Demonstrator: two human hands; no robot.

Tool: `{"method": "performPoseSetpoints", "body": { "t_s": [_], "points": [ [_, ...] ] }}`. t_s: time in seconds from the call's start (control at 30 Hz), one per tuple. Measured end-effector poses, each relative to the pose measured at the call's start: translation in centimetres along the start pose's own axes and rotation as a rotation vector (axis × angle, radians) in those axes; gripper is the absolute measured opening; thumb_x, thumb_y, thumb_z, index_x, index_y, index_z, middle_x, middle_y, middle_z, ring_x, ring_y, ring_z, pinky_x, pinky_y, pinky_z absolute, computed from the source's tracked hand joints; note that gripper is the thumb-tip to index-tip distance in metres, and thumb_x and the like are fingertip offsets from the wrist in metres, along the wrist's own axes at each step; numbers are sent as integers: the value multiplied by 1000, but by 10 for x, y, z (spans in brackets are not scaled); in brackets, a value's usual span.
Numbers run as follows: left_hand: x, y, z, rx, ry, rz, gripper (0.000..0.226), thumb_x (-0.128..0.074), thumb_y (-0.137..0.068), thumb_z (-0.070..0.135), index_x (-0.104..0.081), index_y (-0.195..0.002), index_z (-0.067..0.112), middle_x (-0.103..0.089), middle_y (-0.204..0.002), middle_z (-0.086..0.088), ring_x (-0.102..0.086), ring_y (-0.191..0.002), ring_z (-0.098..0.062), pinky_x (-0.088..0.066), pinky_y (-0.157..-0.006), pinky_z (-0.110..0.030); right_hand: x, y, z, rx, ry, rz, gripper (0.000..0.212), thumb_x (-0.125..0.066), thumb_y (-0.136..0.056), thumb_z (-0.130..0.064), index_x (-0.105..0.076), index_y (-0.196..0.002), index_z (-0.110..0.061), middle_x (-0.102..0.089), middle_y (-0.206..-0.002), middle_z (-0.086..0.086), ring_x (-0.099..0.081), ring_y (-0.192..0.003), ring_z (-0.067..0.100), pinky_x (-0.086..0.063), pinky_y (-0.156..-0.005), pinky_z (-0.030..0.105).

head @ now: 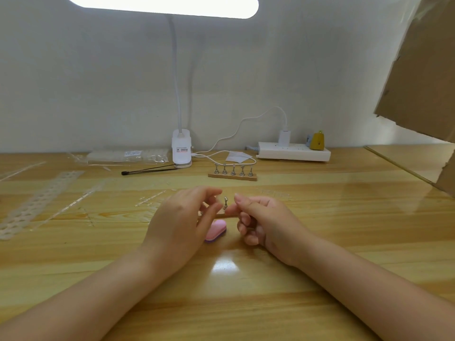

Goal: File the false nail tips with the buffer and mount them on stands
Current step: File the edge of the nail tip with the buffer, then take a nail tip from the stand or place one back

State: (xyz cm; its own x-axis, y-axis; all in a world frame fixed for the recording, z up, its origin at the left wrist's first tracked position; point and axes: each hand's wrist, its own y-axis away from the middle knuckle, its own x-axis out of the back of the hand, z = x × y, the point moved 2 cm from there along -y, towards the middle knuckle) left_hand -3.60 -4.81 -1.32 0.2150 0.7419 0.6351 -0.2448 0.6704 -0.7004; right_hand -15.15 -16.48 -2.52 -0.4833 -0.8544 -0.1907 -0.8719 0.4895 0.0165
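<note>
My left hand and my right hand meet at mid-table around a small metal stand that rises from a wooden base strip. My right thumb and curled fingers hold the strip's right end, and the index finger points at the stand. The left thumb and forefinger curve close to the stand's top; whether a clear nail tip sits between them cannot be made out. A pink buffer lies on the table just under the hands. Farther back, a second wooden base carries several metal stands.
Clear plastic nail-tip strips and wrappers lie at the left. A clip lamp, a black tool, a white power strip with cable and a bag of tips stand along the wall. Cardboard hangs at the right.
</note>
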Motion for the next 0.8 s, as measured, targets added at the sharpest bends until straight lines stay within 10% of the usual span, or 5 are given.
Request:
{"method": "performPoseSetpoints", "body": {
  "t_s": [0.27,0.53,0.8],
  "points": [
    [2,2,1,1,-96,18,24,-55,-90,33,-66,-102,14,-67,-85,10,-64,-73,-17,-49,-69,-37,-4,10,2,153,372,226,13,-60,-89,-12,-71,-88,-18,-59,-61,-5,-51,-47,6,-44,-46,24],
    [-4,1,-21,289,-208,27,26,-48,-97,20,-53,-121,11,-60,-116,-10,-60,-90,-35,-40,-74,-37,-1,15,-7,508,1478,361,25,-51,-92,-31,-65,-75,-20,-50,-58,-9,-48,-54,13,-28,-46,24],
    [-12,4,-22,354,-46,-52,27,-41,-100,29,-45,-125,19,-52,-125,1,-53,-91,-14,-40,-76,-30,6,0,-2,347,1533,394,32,-38,-99,-38,-67,-97,-24,-64,-75,-6,-58,-69,17,-44,-55,27]
  ]
}}
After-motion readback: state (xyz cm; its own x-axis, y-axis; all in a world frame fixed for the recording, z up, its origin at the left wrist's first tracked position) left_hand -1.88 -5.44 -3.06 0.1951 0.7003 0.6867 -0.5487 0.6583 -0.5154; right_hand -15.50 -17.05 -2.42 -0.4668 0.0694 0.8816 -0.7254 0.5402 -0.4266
